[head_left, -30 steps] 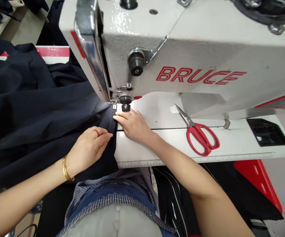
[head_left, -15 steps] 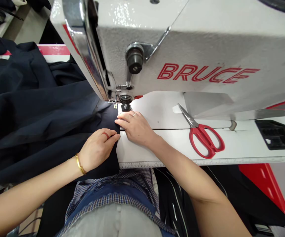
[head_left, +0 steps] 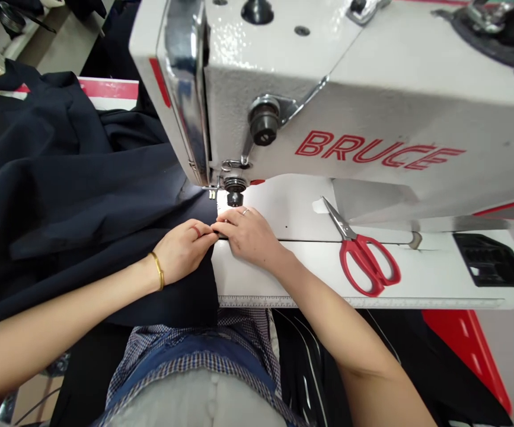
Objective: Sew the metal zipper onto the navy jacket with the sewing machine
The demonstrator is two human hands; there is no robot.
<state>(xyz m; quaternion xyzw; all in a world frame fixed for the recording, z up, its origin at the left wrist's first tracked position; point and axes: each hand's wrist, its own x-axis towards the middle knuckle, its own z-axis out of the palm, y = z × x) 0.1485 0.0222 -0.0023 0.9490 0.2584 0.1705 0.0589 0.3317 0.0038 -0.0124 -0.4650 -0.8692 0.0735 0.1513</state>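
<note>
navy cloth (head_left: 83, 196) lies pinched at its edge by left hand (head_left: 184, 249) and right hand (head_left: 250, 237), fingertips meeting; red scissors (head_left: 366, 261) at three o'clock, sewing machine (head_left: 328, 101) at twelve.

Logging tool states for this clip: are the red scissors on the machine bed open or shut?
Shut. The red scissors lie flat on the white machine bed, blades together in one point, handle loops side by side.

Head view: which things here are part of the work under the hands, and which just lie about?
In hand:
left hand on the navy fabric
right hand at the fabric's edge
sewing machine, its presser foot just ahead of the fingers

Lying about:
red-handled scissors on the machine bed
</note>
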